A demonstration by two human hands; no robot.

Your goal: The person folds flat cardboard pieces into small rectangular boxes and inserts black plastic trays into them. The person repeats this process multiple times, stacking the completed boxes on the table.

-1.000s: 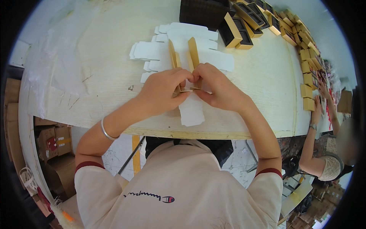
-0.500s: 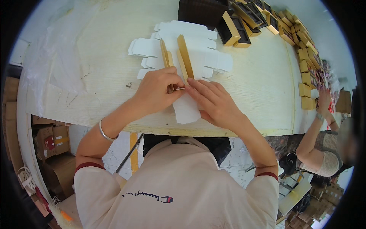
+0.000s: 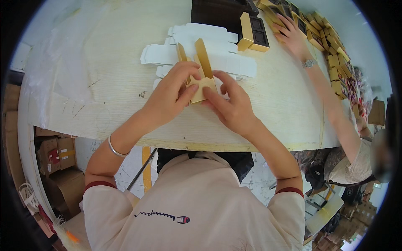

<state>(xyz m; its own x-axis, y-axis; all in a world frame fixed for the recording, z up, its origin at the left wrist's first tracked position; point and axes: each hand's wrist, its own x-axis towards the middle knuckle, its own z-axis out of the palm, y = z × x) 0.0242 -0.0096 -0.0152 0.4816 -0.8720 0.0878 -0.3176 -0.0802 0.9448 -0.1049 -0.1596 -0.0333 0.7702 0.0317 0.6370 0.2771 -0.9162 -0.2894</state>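
A partly folded gold carton (image 3: 202, 85) stands in front of me, its two long side walls upright and its near end panel folded up. My left hand (image 3: 173, 85) grips its left near corner, thumb on the end panel and fingers curled over the wall. On the other corner, my right hand (image 3: 232, 102) is closed, fingertips pressed on the same panel and its index finger bent by the right wall. Beneath and beyond the carton lies a pile of flat white carton blanks (image 3: 205, 35) with flaps at their ends. The hands partly hide the carton's inside.
A dark box (image 3: 215, 14) stands at the far side, beside a gold box with black compartments (image 3: 259, 33). Many gold boxes (image 3: 335, 58) line the right edge. A co-worker's arm (image 3: 322, 88) reaches across the table's right. Clear plastic film (image 3: 71, 62) lies at left.
The carton's white near flap has folded up into a gold end panel, and my hands have shifted onto its corners. The co-worker's arm has reached to the far gold boxes.
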